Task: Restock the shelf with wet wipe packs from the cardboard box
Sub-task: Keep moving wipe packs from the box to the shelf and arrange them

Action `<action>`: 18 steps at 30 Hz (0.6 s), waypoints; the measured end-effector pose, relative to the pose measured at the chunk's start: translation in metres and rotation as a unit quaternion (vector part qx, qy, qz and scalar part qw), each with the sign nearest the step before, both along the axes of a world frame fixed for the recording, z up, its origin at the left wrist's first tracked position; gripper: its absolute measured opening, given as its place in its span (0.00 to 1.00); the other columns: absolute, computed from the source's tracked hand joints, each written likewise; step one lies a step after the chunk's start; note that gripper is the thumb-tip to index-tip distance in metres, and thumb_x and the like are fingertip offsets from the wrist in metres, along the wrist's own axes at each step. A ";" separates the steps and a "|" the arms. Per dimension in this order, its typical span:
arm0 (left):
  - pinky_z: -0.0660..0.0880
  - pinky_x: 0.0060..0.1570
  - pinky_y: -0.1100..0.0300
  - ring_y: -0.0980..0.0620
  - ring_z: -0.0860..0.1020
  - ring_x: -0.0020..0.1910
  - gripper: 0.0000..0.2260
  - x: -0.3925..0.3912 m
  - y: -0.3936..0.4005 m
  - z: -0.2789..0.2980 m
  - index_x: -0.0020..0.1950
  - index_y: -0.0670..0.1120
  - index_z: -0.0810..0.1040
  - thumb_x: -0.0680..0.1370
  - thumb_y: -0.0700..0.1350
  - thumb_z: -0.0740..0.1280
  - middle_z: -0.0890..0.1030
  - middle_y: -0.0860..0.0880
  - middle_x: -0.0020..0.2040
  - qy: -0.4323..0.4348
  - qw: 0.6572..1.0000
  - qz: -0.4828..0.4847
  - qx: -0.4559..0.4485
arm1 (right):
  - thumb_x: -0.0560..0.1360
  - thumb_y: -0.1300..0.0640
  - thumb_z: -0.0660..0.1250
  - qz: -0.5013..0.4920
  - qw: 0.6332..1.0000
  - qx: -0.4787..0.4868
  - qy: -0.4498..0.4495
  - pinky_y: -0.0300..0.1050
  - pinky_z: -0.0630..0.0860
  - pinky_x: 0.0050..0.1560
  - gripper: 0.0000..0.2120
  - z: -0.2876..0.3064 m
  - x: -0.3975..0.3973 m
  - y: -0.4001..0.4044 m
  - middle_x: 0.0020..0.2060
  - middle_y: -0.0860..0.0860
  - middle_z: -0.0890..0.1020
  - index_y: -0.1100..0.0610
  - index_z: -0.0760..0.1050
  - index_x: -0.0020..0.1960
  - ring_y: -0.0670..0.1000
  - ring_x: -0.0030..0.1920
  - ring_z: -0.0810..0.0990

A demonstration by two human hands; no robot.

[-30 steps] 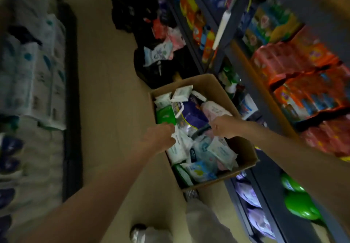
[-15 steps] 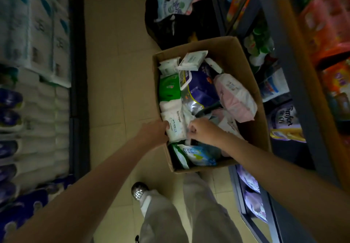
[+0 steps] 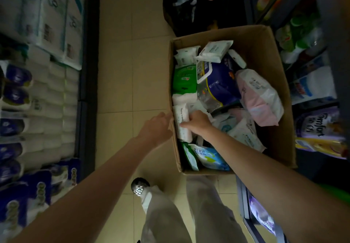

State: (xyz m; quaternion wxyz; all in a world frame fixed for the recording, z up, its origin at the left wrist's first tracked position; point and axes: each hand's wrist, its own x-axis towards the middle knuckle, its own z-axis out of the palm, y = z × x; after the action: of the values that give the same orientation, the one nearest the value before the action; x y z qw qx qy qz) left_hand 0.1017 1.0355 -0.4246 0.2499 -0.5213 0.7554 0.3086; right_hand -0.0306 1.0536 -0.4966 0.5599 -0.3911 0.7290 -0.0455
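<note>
Since the white wipe pack [image 3: 182,124] under your right hand [image 3: 197,122] is a soft film pouch full of damp sheets, expect it to feel light but floppy, with a slick skin that can slide out of a loose pinch. You would do best to take it across its narrow width, thumb on one long face and fingers on the other, rather than by a crimped end seam, which would likely let it sag or twist.

Your right hand is curled over the pack, fingertips wrapped onto its left face, so it already has hold of it. The pack stands on edge against the left wall of the cardboard box [image 3: 265,34], directly beneath your right palm and just to the right of your left hand [image 3: 157,127].

Your left hand is relaxed and mostly straight-fingered, holding nothing, with its fingertips at the outside of the box's left wall; whether they actually touch the cardboard or the pack is hard to tell.

Beyond your right hand, further into the box, lie more packs: a green pack [image 3: 184,80], a blue pack [image 3: 221,83] and a pink pack [image 3: 259,99]. Nearer than your wrist sits a light blue pack [image 3: 210,156]. To the right of your right arm stands the shelf [image 3: 337,57], where the pack has to go.
</note>
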 end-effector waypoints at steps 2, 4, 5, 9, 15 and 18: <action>0.71 0.59 0.49 0.43 0.74 0.59 0.19 0.004 0.001 0.001 0.68 0.45 0.66 0.76 0.41 0.61 0.72 0.44 0.63 0.000 1.000 0.003 -0.005 | 0.72 0.55 0.69 0.028 0.999 -0.004 0.022 0.43 0.67 0.41 0.12 0.000 0.005 -0.002 0.39 0.54 0.73 0.59 0.68 0.38 0.54 0.45 0.75; 0.71 0.60 0.50 0.43 0.75 0.59 0.19 0.008 0.000 0.004 0.67 0.45 0.67 0.76 0.42 0.61 0.72 0.44 0.63 0.002 1.000 0.006 -0.008 | 0.73 0.58 0.66 0.053 0.997 -0.009 0.058 0.42 0.66 0.41 0.16 0.006 0.003 -0.001 0.35 0.52 0.71 0.55 0.61 0.32 0.54 0.45 0.74; 0.71 0.60 0.50 0.43 0.75 0.59 0.19 0.009 -0.002 0.006 0.67 0.45 0.67 0.76 0.42 0.61 0.72 0.44 0.63 0.004 1.000 0.009 -0.011 | 0.73 0.58 0.65 0.066 0.995 -0.016 0.077 0.42 0.66 0.41 0.17 0.010 0.000 -0.002 0.35 0.52 0.71 0.54 0.60 0.32 0.54 0.45 0.74; 0.72 0.58 0.50 0.41 0.75 0.57 0.17 0.005 -0.012 0.008 0.65 0.42 0.69 0.75 0.40 0.62 0.73 0.42 0.61 0.024 0.999 0.028 -0.023 | 0.73 0.62 0.62 0.054 0.991 -0.046 0.111 0.46 0.70 0.42 0.13 0.023 -0.029 -0.002 0.40 0.57 0.75 0.56 0.64 0.31 0.60 0.51 0.79; 0.70 0.57 0.53 0.42 0.73 0.61 0.19 -0.045 -0.017 0.005 0.66 0.42 0.69 0.75 0.38 0.61 0.71 0.41 0.64 0.071 0.997 0.014 -0.021 | 0.73 0.60 0.64 0.063 0.935 -0.197 0.288 0.53 0.71 0.54 0.11 0.045 -0.100 0.005 0.55 0.61 0.77 0.62 0.75 0.55 0.62 0.58 0.74; 0.70 0.57 0.52 0.41 0.73 0.61 0.19 -0.076 -0.013 0.004 0.67 0.43 0.68 0.76 0.38 0.60 0.71 0.42 0.64 0.079 0.996 -0.034 -0.027 | 0.74 0.59 0.63 0.108 0.884 -0.178 0.419 0.55 0.68 0.56 0.16 0.051 -0.131 0.015 0.59 0.63 0.72 0.63 0.71 0.60 0.63 0.61 0.70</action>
State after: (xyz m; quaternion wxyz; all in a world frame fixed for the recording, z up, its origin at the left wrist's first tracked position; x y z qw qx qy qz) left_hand 0.0254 1.0221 -0.4211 0.1859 -0.4758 0.7980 0.3198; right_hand -0.1618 1.0684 -0.4457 0.1242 -0.5434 0.8285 0.0545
